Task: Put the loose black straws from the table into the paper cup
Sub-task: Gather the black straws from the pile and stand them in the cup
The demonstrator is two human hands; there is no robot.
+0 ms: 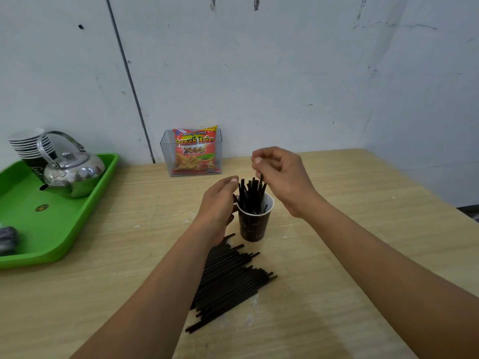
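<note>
two bare forearms reach in from the bottom edge of the head view, and between them a pile of loose black straws (230, 275) lies flat on the wooden table (337, 229), roughly side by side, their far ends pointing toward the cup. part of the pile is hidden under the left forearm.

just beyond the pile stands the paper cup (255, 224), dark brown, upright, white inside. a bunch of upright straws (247, 195) already stands in it, leaning a little in different directions and sticking out above the rim.

left hand (220, 203) sits against the cup's left side, fingers curled, thumb raised near the straw tips; whether it actually grips the cup or only rests beside it, i cannot tell. right hand (280, 177) hovers above the cup's right side and pinches one thin straw (261, 180) between its fingertips, the straw's lower end down among the others in the cup.

far left, a green tray (51, 229) carries a shiny metal kettle (75, 174), a stack of cups (28, 143) behind it, and a blurred dark object (7, 239) at the edge. against the pale wall (285, 73), a clear plastic holder (166, 156) holds a red snack packet (194, 151).
</note>
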